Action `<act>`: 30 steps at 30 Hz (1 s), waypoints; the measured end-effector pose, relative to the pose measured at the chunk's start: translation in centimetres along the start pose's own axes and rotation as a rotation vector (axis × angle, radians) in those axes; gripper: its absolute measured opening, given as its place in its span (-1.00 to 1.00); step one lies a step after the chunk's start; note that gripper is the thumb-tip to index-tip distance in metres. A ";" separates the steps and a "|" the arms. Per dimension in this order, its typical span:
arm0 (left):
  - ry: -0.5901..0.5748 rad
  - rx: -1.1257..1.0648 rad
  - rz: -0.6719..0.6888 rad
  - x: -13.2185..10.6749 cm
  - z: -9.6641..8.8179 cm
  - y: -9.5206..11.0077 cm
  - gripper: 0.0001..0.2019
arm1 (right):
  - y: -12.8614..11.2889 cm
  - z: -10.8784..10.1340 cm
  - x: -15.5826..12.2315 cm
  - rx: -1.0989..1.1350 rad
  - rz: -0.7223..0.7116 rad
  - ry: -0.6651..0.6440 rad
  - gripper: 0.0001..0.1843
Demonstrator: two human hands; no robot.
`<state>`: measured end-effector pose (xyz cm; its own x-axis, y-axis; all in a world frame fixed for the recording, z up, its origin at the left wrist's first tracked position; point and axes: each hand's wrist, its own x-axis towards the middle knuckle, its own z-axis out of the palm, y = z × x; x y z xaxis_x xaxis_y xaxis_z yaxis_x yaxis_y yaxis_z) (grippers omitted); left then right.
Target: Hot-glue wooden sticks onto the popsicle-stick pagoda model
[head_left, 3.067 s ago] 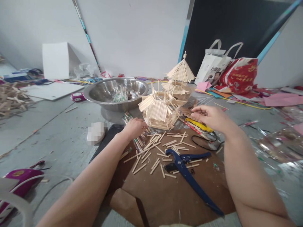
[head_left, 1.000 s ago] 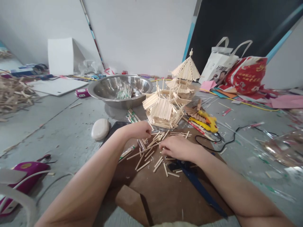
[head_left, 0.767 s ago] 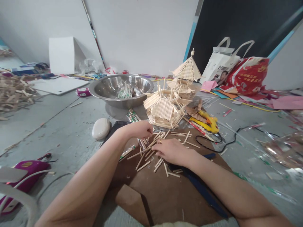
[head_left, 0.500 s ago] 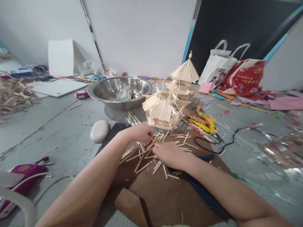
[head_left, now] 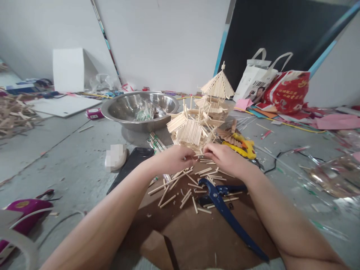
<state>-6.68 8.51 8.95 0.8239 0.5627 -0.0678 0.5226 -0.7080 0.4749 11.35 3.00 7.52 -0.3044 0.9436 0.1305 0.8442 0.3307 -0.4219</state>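
Grey floor [head_left: 92,150] runs back to white panels [head_left: 168,45], with a brown sheet [head_left: 202,240] spread in front of the person. Half a second ago the right hand [head_left: 223,156] was down among the loose sticks [head_left: 185,199]; now it is raised and meets the left hand [head_left: 180,157] just in front of the stick house [head_left: 189,132]. That has uncovered the blue cutter [head_left: 234,225] on the sheet. To judge by this, the work has passed from picking over the pile to handling one piece. Right fingers appear to pinch a short stick [head_left: 199,155]; the left ones curl near its other end, and I cannot tell whether they grip it. Both hands hide the base of the house, the right forearm covers part of the cutter's far handle, and a purple box [head_left: 26,212] is cut off at the left edge.
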 end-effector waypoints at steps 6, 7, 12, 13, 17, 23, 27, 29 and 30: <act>0.057 -0.115 0.028 0.7 1.0 0.3 -0.71 | 0.4 -0.2 0.0 0.031 -0.032 0.041 -0.87; 0.045 -0.109 0.025 0.8 1.2 0.2 -0.71 | 0.5 -0.2 0.1 0.045 -0.044 0.065 -0.88; 0.057 -0.097 -0.085 0.5 0.3 -1.0 -0.71 | 0.7 -0.4 0.1 0.147 -0.027 0.238 -0.82; 0.065 -0.093 -0.128 0.3 -0.3 -1.4 -0.72 | 0.7 -0.5 0.0 0.157 -0.014 0.252 -0.80; 0.213 0.005 -0.341 -0.8 -2.5 -3.1 -0.69 | 0.5 -1.2 -0.3 0.121 0.011 0.218 -0.82; 0.272 -0.185 -0.283 0.4 -0.4 -1.7 -0.66 | 0.8 -1.5 -0.3 0.094 0.015 0.231 -0.83; 0.326 -0.725 -0.314 2.6 3.8 0.3 -0.69 | 1.4 -1.3 0.0 0.081 0.040 0.266 -0.82; 0.337 -1.026 -0.340 3.3 5.5 0.6 -0.73 | 1.5 -1.2 0.1 0.077 0.045 0.267 -0.82; 0.325 -1.148 -0.346 3.6 6.1 0.5 -0.74 | 1.6 -1.2 0.1 0.077 0.046 0.268 -0.82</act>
<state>-2.15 7.55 3.56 0.5032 0.8409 -0.1994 0.0723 0.1889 0.9793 13.16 3.62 7.89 -0.1306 0.9320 0.3380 0.8150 0.2951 -0.4987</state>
